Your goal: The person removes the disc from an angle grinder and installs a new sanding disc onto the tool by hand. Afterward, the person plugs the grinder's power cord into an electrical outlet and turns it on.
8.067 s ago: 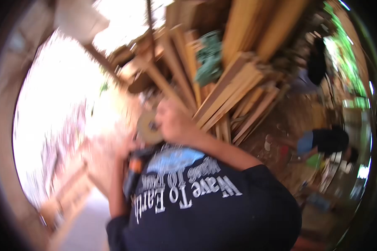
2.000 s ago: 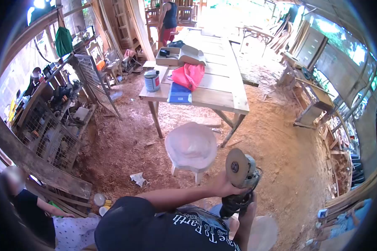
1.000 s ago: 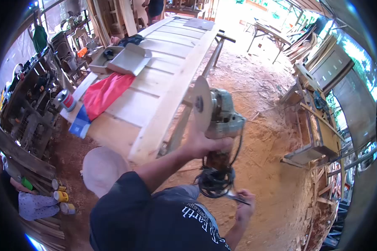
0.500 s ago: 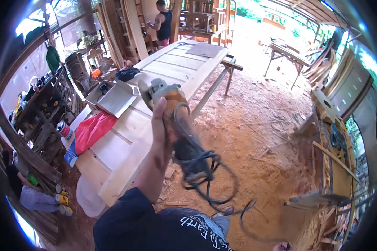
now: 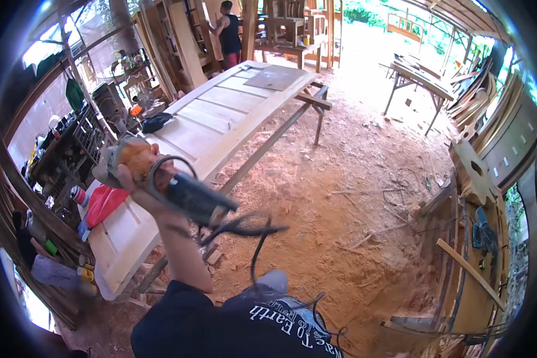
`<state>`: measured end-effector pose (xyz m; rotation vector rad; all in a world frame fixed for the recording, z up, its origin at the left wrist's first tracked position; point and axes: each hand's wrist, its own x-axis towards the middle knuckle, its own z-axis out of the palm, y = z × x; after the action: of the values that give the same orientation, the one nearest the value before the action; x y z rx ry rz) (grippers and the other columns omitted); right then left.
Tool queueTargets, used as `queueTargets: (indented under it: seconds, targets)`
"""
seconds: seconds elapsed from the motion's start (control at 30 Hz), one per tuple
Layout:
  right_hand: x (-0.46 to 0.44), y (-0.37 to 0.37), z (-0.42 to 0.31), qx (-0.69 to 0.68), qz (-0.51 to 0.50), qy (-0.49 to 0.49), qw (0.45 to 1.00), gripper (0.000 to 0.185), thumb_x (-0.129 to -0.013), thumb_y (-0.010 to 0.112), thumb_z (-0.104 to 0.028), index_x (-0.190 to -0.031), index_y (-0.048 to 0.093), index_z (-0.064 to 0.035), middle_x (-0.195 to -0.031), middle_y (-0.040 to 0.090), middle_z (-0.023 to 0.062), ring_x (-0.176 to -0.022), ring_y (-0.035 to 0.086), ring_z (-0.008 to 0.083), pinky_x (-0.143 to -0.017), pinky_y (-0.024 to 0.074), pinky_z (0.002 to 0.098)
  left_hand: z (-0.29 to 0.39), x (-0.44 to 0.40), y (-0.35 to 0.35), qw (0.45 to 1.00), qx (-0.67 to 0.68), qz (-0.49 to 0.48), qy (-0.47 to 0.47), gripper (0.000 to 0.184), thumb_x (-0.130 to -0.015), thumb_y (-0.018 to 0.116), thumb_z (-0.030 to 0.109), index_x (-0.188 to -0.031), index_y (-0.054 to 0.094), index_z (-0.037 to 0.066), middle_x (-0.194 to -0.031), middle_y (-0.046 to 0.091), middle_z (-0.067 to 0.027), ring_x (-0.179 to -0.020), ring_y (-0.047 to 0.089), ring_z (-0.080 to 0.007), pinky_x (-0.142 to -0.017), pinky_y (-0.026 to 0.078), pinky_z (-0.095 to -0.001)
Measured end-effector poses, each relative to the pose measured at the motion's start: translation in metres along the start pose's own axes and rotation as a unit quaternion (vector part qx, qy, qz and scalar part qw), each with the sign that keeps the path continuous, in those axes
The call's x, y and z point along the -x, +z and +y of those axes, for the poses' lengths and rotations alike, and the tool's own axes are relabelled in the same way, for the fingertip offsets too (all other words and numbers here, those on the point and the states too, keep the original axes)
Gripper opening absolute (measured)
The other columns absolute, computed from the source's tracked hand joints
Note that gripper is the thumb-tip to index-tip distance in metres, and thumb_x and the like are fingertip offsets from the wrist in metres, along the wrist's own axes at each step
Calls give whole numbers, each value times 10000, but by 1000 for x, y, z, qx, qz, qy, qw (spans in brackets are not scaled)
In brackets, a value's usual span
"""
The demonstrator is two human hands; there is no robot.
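My left hand (image 5: 138,188) is raised over the near part of a pale panelled wooden door (image 5: 206,122), its fingers wrapped round an angle grinder (image 5: 188,194). The grinder's orange and grey head points to the left, and its dark handle slants down to the right. From the handle a black cord (image 5: 255,259) hangs in loops down past my dark shirt. Below and left of the grinder, a red cloth (image 5: 105,201) lies on the door. My right hand cannot be seen.
A person (image 5: 228,34) in a dark sleeveless top stands beyond the door, and another sits at the lower left (image 5: 39,253). A workbench (image 5: 486,262) with a teal tool (image 5: 484,231) runs along the right. Sawdust covers the floor (image 5: 346,209). A second table (image 5: 420,83) stands farther back.
The grinder has moved left in my left hand, over the door, and now hides the open box. My right hand, earlier on the cord's end, has dropped out of view.
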<state>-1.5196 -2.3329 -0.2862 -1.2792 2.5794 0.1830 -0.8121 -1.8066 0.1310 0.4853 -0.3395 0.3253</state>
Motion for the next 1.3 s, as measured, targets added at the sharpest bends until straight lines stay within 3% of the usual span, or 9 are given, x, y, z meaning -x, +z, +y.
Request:
queueTargets:
  seconds: [0.23, 0.27, 0.57, 0.63, 0.73, 0.9, 1.1, 1.23, 1.3]
  targets:
    - [63, 18, -316, -369, -26, -513, 775, 333, -935, 611, -316, -1128, 677, -53, -809, 659, 112, -740, 588, 218, -717, 471, 369, -141, -24, 30, 948, 44, -297, 103, 835, -835, 600, 592, -1337, 380, -37, -1256, 486, -268, -988, 536, -289, -833, 443, -406]
    - [177, -65, -367, -292, -69, -395, 868, 349, -935, 618, -293, -1125, 659, -3, -916, 683, 104, -787, 599, 178, -721, 475, 347, -163, -22, 35, 965, -6, -227, 130, 879, -798, 655, 567, -1342, 347, -51, -1247, 479, -258, -943, 509, -274, -836, 412, -413]
    - [429, -232, -621, -385, -362, -774, 348, 665, -874, 624, -531, -1326, 505, -58, -1210, 599, 140, -1051, 599, 230, -899, 487, 376, -460, -54, 140, 941, -33, -329, -78, 1107, -619, 815, 383, -1432, 203, -51, -1294, 427, -227, -1085, 515, -285, -959, 418, -383]
    - [452, -247, -663, -375, -391, -793, 278, 650, -855, 693, -289, -1373, 400, -28, -1117, 603, 124, -1022, 591, 243, -901, 474, 367, -515, -46, 160, 922, -104, -341, -154, 1079, -619, 827, 322, -1433, 223, -47, -1255, 477, -177, -1122, 513, -293, -1028, 376, -421]
    - [438, -235, -712, -356, -600, -646, 309, 634, -842, 686, -255, -1361, 395, -37, -1070, 588, 105, -979, 580, 220, -881, 473, 362, -584, -63, 191, 922, -117, -351, -114, 948, -671, 773, 289, -1404, 283, -60, -1233, 503, -184, -1089, 543, -309, -994, 408, -447]
    - [327, -122, -740, -318, -445, -701, 458, 562, -798, 714, -249, -1261, 461, -56, -1036, 614, 91, -939, 602, 204, -822, 494, 337, -691, -137, 232, 944, -43, -326, -2, 674, -841, 608, 325, -1341, 393, -73, -1240, 527, -236, -1105, 564, -340, -948, 484, -483]
    - [163, -40, -793, -86, -319, -480, 813, 478, -744, 762, -436, -983, 679, -31, -1001, 687, 148, -942, 660, 235, -817, 507, 355, -775, -192, 295, 959, 73, -266, -60, 707, -853, 599, 436, -1363, 403, -12, -1297, 518, -202, -1182, 529, -334, -983, 461, -541]
    - [130, -138, -910, -265, -357, -453, 773, 523, -769, 749, -433, -1055, 648, -8, -1032, 677, 177, -994, 650, 272, -864, 500, 387, -846, -189, 348, 916, -9, -401, -2, 819, -813, 642, 409, -1426, 306, -18, -1326, 445, -267, -1245, 458, -361, -1032, 407, -526]
    - [142, -206, -971, -378, -297, -624, 616, 619, -814, 709, -500, -1136, 600, 18, -1106, 635, 184, -1004, 627, 274, -894, 494, 365, -891, -173, 361, 908, -7, -414, -65, 848, -789, 670, 378, -1429, 291, -30, -1333, 441, -249, -1243, 453, -348, -1033, 396, -507]
